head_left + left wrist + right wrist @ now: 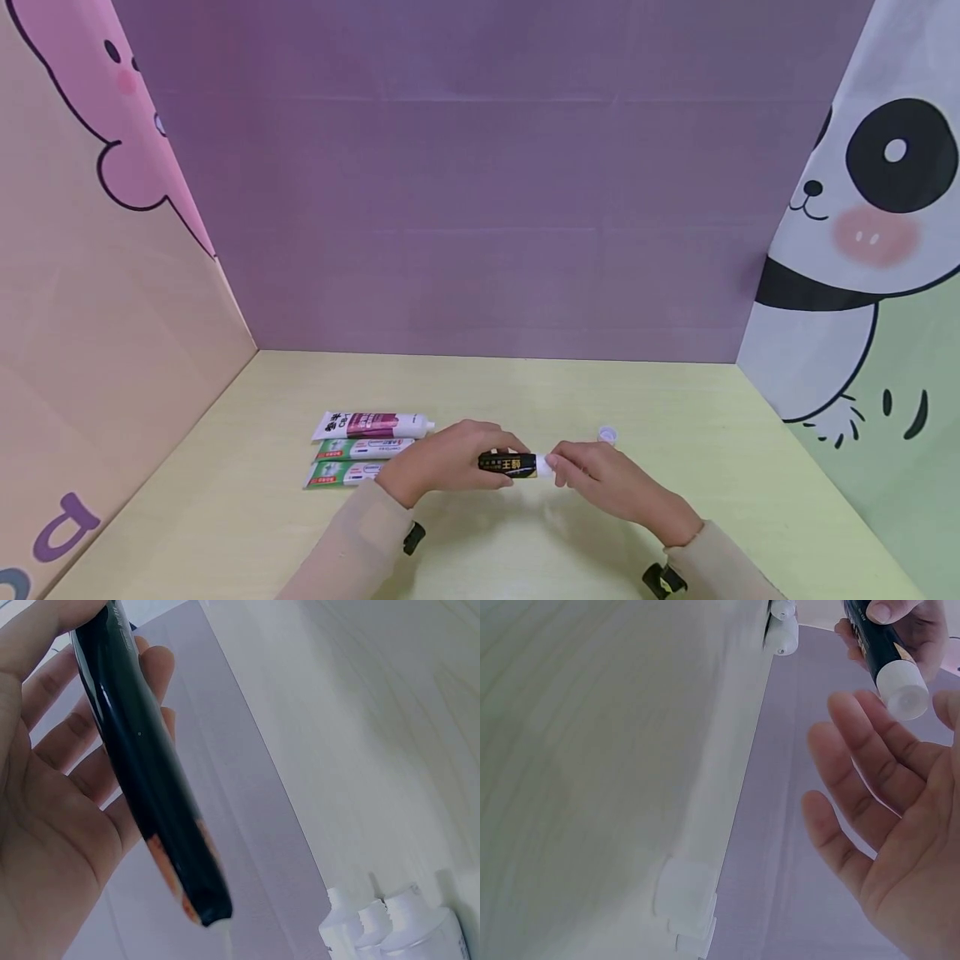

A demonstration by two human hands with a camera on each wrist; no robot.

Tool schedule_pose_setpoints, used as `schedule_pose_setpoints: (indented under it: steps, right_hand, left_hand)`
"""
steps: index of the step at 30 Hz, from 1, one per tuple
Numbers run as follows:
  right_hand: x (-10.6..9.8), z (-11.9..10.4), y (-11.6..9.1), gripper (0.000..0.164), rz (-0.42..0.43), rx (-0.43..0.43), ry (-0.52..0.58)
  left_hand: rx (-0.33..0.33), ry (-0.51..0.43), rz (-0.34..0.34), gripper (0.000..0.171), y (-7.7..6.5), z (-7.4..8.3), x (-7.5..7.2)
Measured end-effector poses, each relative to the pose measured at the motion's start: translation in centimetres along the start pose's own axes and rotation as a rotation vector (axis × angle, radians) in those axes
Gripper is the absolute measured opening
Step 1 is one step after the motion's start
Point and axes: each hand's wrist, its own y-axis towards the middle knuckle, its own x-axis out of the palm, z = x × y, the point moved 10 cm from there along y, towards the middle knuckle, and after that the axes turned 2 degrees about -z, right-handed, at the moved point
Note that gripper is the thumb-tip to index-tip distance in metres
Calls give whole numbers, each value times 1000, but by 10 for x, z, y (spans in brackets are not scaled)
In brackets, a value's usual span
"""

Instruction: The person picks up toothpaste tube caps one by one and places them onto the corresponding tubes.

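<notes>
My left hand (461, 458) grips a black toothpaste tube (506, 463) with gold lettering, thumb on the near side and fingers round the far side. The tube lies level over the table, its white cap (904, 690) toward the right. My right hand (600, 475) is at that cap, its fingertips close around it. In the right wrist view these fingers (847, 780) are spread and fairly straight, with the cap's round end showing between thumb and index finger. In the left wrist view the tube's dark crimped body (150, 750) slants down across the palm.
Left of the hands, a white and purple toothpaste tube (373, 426) and two green and white tubes (363, 450) lie side by side, bare nozzles (375, 915) rightward. Beyond my right hand stand white caps (607, 434) in a row (686, 900). A purple wall (495, 208) closes the back.
</notes>
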Motion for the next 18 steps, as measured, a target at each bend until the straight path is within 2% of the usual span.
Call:
schedule_pose_setpoints:
  steps: [6, 11, 15, 18]
  right_hand:
    - [0, 2, -1, 26, -11, 30, -1]
    - [-1, 3, -2, 25, 1, 51, 53]
    - [-3, -5, -2, 33, 40, -22, 88]
    - [-4, -12, -2, 38, 76, -90, 69]
  left_hand:
    - [-10, 0, -7, 35, 0, -1, 0]
    - [-18, 4, -1, 36, 0, -2, 0]
    - [-13, 9, -1, 35, 1, -1, 0]
    - [-13, 13, -4, 35, 1, -2, 0]
